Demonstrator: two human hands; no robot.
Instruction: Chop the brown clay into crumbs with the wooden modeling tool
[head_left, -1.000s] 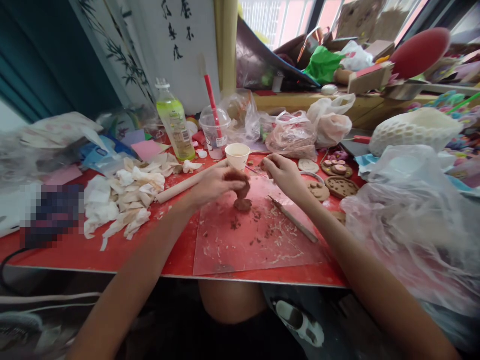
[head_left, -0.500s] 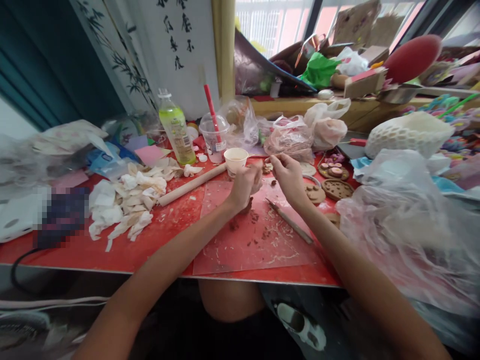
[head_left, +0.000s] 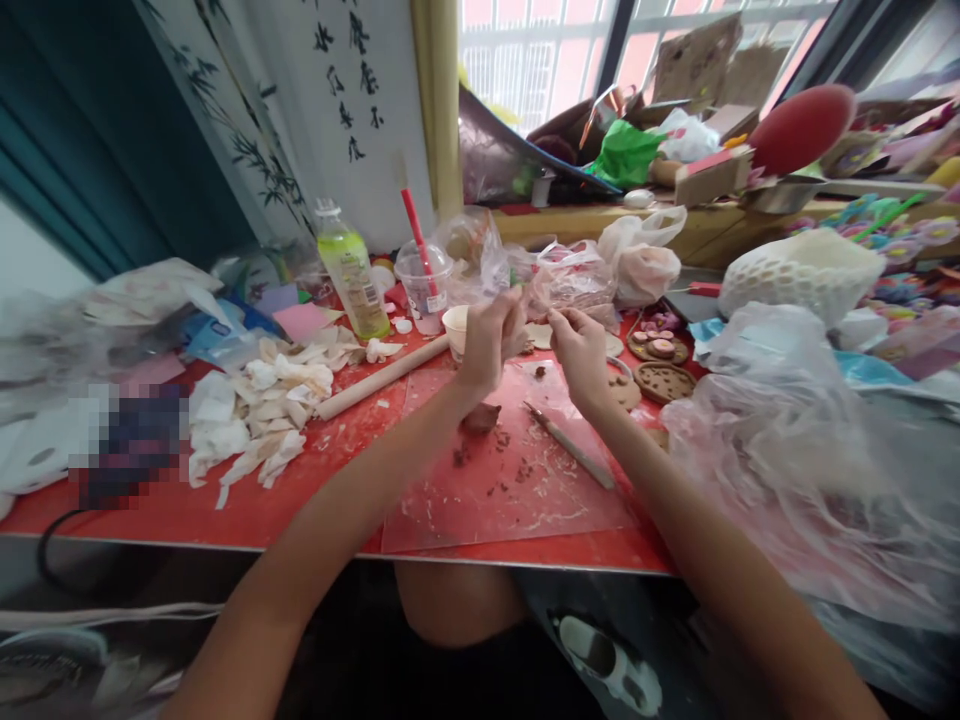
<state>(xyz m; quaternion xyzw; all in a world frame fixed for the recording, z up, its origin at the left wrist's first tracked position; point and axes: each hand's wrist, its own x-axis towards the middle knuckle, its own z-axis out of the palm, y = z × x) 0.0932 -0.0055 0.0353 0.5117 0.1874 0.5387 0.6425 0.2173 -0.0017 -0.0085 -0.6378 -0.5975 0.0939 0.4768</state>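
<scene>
Head view: the left hand (head_left: 491, 345) is curled, while the right hand (head_left: 582, 350) has thumb and forefinger drawn together; I cannot tell whether either pinches anything. Left of them stands a paper cup (head_left: 454, 324), contents unclear; beyond it, a clear cup (head_left: 414, 284) holds a red-handled brush (head_left: 413, 222) and a bottle (head_left: 351, 278) yellow-green liquid (head_left: 375, 325). A second ago the left hand was on the clay lump (head_left: 482, 417), which now lies free on the mat (head_left: 427, 500) below it. Behind, a scroll (head_left: 397, 170) shows 水 and 不; the bottle's label (head_left: 370, 293) is illegible.
</scene>
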